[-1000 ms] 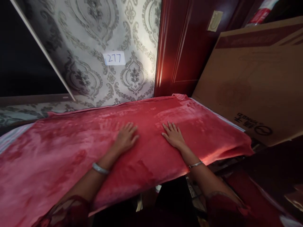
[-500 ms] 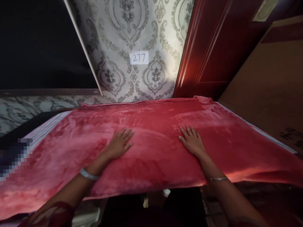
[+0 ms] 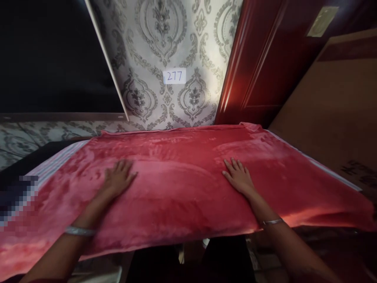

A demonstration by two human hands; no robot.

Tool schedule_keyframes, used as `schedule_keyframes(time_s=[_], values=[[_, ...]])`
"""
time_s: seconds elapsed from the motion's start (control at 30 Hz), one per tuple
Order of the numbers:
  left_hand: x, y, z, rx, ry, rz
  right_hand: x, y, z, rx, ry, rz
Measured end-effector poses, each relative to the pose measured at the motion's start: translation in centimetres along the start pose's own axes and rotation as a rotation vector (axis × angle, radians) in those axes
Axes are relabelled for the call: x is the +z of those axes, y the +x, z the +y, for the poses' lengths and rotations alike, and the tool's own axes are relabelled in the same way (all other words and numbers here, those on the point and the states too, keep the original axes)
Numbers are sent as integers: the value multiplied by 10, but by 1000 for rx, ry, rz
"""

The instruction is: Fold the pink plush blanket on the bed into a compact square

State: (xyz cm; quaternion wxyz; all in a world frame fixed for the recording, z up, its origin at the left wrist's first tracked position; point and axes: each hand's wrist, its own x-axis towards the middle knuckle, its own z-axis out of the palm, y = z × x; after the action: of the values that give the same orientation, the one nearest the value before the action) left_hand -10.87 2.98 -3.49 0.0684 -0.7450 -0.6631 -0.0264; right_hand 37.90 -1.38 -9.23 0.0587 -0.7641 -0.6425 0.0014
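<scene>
A red plush blanket (image 3: 176, 196) is spread over a table-high surface, its pile marked by lighter and darker brushed streaks. My left hand (image 3: 118, 177), slightly blurred, lies flat on the left part of it with the fingers spread. On the right of the middle rests my right hand (image 3: 240, 176), palm down and fingers apart. Neither hand grasps anything. The blanket's far edge shows a narrow fold, and its near edge hangs over the front.
Striped cloth (image 3: 63, 157) shows from under the blanket at the left. A black screen (image 3: 59, 59) stands behind on the left, before patterned wallpaper with a paper label (image 3: 174, 76) reading 277. To the right are a dark red door frame (image 3: 253, 59) and a large cardboard box (image 3: 332, 118).
My left hand has slid leftward over the blanket, away from my right hand. The right hand stays in the same place. The view has shifted slightly.
</scene>
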Motion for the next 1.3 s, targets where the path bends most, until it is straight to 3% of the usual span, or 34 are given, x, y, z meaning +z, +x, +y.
schedule_keyframes(time_s=[0.13, 0.23, 0.4, 0.5, 0.6, 0.73, 0.83, 0.9, 1.0, 1.2, 1.3], values=[[2, 40, 69, 246, -101, -95, -15, 1, -14, 60, 18, -36], [6, 52, 106, 295, -114, -61, -27, -6, -49, -48, 61, 4], [21, 51, 122, 305, -104, 43, -23, -18, -127, -554, 193, -48], [24, 52, 119, 318, -94, 61, -15, -2, -141, -784, 199, -90], [24, 54, 117, 308, -90, 49, -14, 32, -109, -675, 126, -87], [24, 56, 118, 305, -94, 43, -21, 65, -14, -94, 11, -29], [26, 57, 118, 314, -96, 56, -20, 65, 54, 180, -9, 19], [27, 58, 119, 312, -99, 52, -15, 61, 81, 333, 17, 85], [28, 59, 118, 300, -108, 40, -6, 58, 93, 405, 52, 134], [26, 56, 120, 295, -115, 55, -2, 62, 88, 405, 83, 136], [17, 46, 144, 462, -162, 21, -1, 61, 90, 395, 96, 155]])
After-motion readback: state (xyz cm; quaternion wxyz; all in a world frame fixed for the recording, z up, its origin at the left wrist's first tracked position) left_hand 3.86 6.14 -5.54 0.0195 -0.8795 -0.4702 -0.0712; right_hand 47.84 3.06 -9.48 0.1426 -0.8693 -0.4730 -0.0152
